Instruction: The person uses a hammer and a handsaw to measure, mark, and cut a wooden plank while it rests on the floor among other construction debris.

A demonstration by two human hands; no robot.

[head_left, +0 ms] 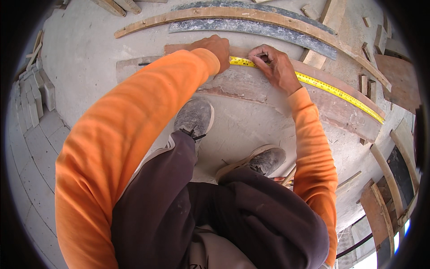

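A yellow tape measure blade (340,94) is stretched along a worn wooden board (251,83) on the ground, reaching the board's right end. My left hand (217,50) is closed at the blade's left end, its fingers partly hidden behind the orange cuff; the tape's case does not show. Just right of it, my right hand (274,65) rests over the blade with thumb and fingers pinched together. Something small and dark shows between those fingertips, too small to name. A thin dark stick-like piece (144,64) lies at the board's left part.
Beyond the board lie a long wooden strip (251,14) and grey-stained planks (215,25). Timber offcuts (380,38) and boards (385,179) crowd the right side. Stacked pale slabs (36,94) stand at the left. My shoes (195,117) are close to the board's near edge.
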